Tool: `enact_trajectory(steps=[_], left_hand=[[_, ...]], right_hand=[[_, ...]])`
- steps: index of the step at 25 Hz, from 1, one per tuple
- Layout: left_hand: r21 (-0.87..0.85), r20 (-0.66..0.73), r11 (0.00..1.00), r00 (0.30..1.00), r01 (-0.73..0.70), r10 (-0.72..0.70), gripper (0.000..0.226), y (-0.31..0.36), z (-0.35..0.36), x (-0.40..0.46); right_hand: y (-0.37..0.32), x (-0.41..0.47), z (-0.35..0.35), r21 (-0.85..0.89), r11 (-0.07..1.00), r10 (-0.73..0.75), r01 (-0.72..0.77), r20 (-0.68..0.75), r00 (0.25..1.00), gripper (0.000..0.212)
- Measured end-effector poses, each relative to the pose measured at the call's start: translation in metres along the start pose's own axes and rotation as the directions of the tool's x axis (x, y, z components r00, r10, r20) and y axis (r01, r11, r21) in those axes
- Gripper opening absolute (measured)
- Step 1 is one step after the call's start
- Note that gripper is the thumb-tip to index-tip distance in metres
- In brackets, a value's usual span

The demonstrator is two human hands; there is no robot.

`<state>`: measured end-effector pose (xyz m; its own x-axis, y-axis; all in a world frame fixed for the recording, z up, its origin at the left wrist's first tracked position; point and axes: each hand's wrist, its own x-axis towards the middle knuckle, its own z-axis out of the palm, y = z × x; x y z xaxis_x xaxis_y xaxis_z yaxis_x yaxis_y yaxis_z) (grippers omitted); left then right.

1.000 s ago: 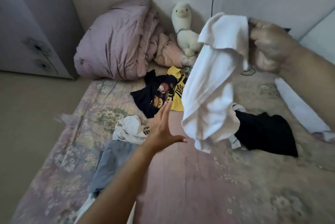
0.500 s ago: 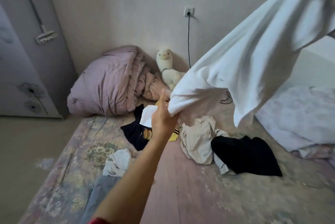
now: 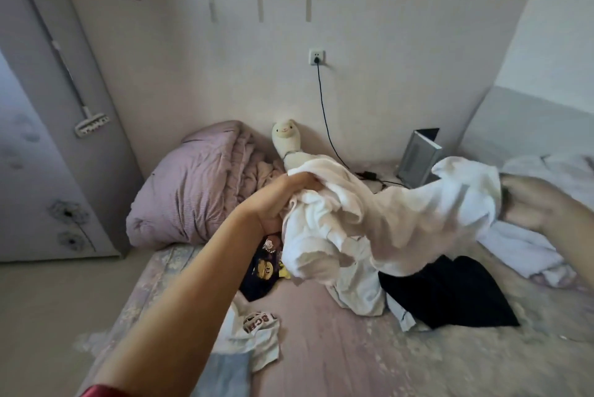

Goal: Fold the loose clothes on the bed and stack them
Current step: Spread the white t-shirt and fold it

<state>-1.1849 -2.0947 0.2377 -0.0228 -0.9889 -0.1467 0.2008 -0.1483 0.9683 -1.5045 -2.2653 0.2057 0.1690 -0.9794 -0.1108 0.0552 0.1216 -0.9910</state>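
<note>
Since half a second ago the white garment has dropped from a high diagonal stretch to a low, bunched span over the bed, and more wall shows above. Left hand: fingers curled into one end of the white cloth, gripping it above a dark printed shirt. Right hand: blurred, close against the other end of the garment; cannot tell whether its fingers close on the cloth. Garment sags between the two hands, clear of the mattress. Left of the bed, a grey wardrobe with flower marks. On the bedspread, near to far: a white lettered top, a cream garment and a black garment touching each other beneath the held cloth. At the head: bundled pink quilt, plush alpaca against the wall, black cable running down from a wall socket, a grey box-like device, white bedding at right.
</note>
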Motion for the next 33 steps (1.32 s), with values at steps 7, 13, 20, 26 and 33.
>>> enact_trajectory(steps=[7, 13, 20, 26, 33], left_hand=[[0.111, 0.021, 0.969, 0.974, 0.221, -0.225, 0.017, 0.046, 0.075, 0.027], [0.175, 0.142, 0.948, 0.946, 0.267, -0.293, 0.035, 0.043, 0.095, 0.040], [0.055, 0.048, 0.996, 0.997, 0.064, -0.066, 0.022, 0.043, 0.070, 0.025], [0.276, 0.037, 0.939, 0.978, -0.205, 0.203, 0.070, 0.049, 0.038, 0.011], [0.588, -0.004, 0.720, 0.889, -0.368, 0.458, 0.061, 0.051, 0.069, 0.012]], right_hand=[[0.032, -0.064, 0.032, -0.198, 0.969, -0.152, 0.147, -0.011, 0.988, 0.022], [-0.038, -0.120, 0.065, -0.277, -0.211, -0.714, 0.937, 0.699, 0.045, 0.046], [-0.050, -0.090, 0.093, -0.244, 0.194, -0.741, 0.950, 0.598, 0.305, 0.013], [-0.066, -0.070, 0.096, -0.186, 0.741, -0.497, 0.645, 0.493, 0.714, 0.019], [-0.070, -0.074, 0.102, -0.190, 0.756, -0.485, 0.627, 0.480, 0.731, 0.013]])
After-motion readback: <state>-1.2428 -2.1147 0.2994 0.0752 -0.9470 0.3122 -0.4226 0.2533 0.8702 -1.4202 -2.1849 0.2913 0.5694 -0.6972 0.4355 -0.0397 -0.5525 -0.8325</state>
